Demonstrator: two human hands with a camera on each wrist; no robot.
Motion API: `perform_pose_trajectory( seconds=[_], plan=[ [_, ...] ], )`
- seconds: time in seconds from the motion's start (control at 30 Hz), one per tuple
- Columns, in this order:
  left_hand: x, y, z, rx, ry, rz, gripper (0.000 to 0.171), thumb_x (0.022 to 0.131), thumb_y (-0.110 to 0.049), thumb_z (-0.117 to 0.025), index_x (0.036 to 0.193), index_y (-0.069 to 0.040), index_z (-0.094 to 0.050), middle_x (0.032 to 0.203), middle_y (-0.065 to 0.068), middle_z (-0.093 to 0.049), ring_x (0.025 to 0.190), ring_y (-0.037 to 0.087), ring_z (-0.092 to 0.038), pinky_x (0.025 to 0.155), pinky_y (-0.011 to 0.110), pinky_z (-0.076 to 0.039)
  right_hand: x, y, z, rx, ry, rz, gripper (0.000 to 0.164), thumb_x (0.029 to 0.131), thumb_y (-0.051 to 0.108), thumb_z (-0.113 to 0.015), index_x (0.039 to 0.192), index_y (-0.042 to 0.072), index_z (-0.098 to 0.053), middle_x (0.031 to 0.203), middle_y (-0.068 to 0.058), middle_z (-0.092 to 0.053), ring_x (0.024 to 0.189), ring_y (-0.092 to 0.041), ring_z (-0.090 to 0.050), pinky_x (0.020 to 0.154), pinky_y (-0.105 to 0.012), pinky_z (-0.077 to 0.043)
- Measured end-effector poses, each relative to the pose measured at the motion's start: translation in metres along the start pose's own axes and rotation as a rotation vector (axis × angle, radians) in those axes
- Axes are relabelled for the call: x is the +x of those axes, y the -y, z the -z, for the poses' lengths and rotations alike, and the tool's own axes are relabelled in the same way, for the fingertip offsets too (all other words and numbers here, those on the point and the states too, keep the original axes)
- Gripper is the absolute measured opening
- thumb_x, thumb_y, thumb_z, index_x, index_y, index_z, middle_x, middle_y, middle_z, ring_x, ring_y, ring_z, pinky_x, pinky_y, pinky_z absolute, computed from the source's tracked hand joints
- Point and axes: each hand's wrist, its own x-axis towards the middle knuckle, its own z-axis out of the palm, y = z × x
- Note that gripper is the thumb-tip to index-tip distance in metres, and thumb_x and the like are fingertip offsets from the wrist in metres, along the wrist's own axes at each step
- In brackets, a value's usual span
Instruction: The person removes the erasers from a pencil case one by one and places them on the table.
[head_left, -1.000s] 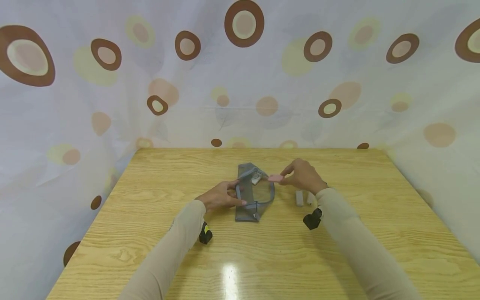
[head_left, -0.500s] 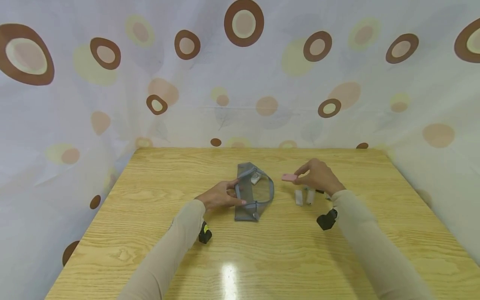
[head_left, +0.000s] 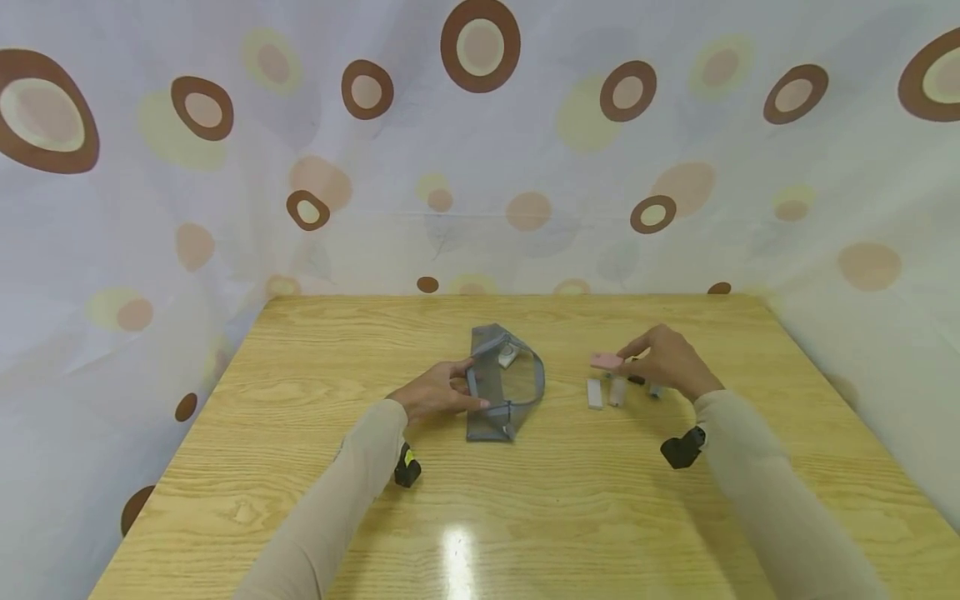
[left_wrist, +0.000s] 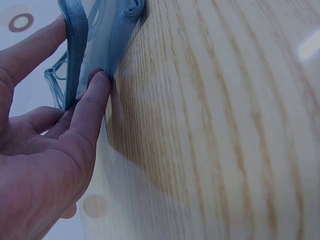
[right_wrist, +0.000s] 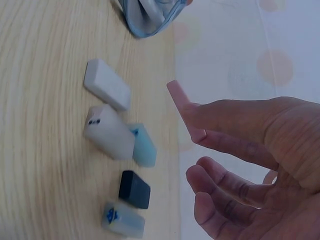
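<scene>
A grey-blue mesh zip pouch (head_left: 487,400) sits on the table with its mouth held wide. My left hand (head_left: 437,390) pinches the pouch's near rim, thumb on one side and fingers on the other. Inside the pouch a small white piece (head_left: 508,357) shows. To the right, my right hand (head_left: 666,360) holds a flat pink block (head_left: 606,360), like an eraser, between thumb and forefinger. Its other fingers are loosely bent in the right wrist view. Below it lie a white block (right_wrist: 106,84), a whitish block with dark dots (right_wrist: 111,131) and a light blue block (right_wrist: 144,145).
Farther along the row are a black block (right_wrist: 134,189) and a pale blue block with a blue print (right_wrist: 122,219). All rest on the wooden table (head_left: 525,517). A patterned curtain (head_left: 480,167) rises behind the table and at both sides.
My right hand has moved right, away from the pouch mouth, still with the pink block, and now hovers by the other blocks. The left hand and pouch are almost unchanged.
</scene>
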Motion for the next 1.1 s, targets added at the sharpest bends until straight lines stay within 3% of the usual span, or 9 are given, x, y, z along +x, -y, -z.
perform_pose_trajectory(
  seconds=[0.13, 0.5, 0.77, 1.1],
  plan=[
    [-0.001, -0.001, 0.000, 0.007, -0.004, 0.000, 0.095, 0.091, -0.013, -0.078, 0.162, -0.005, -0.016, 0.163, 0.014, -0.031, 0.140, 0.037, -0.044, 0.113, 0.048, -0.040, -0.006, -0.011, 0.001, 0.053, 0.008, -0.023, 0.033, 0.089, 0.019, -0.078, 0.111, -0.005, -0.075, 0.134, -0.031, -0.058, 0.135, -0.058, -0.036, 0.103, -0.074, -0.035],
    [-0.001, -0.001, 0.000, 0.016, -0.003, 0.001, 0.095, 0.091, -0.014, -0.078, 0.162, -0.005, -0.016, 0.163, 0.013, -0.031, 0.140, 0.037, -0.044, 0.113, 0.048, -0.041, -0.022, -0.036, 0.002, 0.041, 0.017, -0.057, 0.034, 0.090, 0.021, -0.076, 0.111, -0.005, -0.075, 0.138, -0.037, -0.052, 0.131, -0.062, -0.036, 0.101, -0.076, -0.035],
    [-0.001, -0.001, -0.001, 0.019, -0.005, -0.002, 0.095, 0.091, -0.013, -0.078, 0.162, -0.005, -0.015, 0.161, 0.016, -0.032, 0.136, 0.035, -0.050, 0.111, 0.047, -0.043, -0.033, -0.049, -0.003, 0.082, 0.019, -0.079, 0.036, 0.089, 0.019, -0.077, 0.114, -0.006, -0.073, 0.134, -0.034, -0.057, 0.130, -0.061, -0.040, 0.101, -0.075, -0.037],
    [-0.001, -0.001, -0.001, -0.009, 0.000, -0.004, 0.095, 0.091, -0.010, -0.077, 0.162, -0.003, -0.015, 0.158, 0.017, -0.037, 0.133, 0.033, -0.054, 0.110, 0.046, -0.045, -0.037, -0.063, -0.006, 0.091, 0.034, -0.110, 0.042, 0.087, 0.022, -0.078, 0.116, -0.009, -0.071, 0.141, -0.038, -0.047, 0.131, -0.066, -0.032, 0.101, -0.078, -0.033]
  ],
)
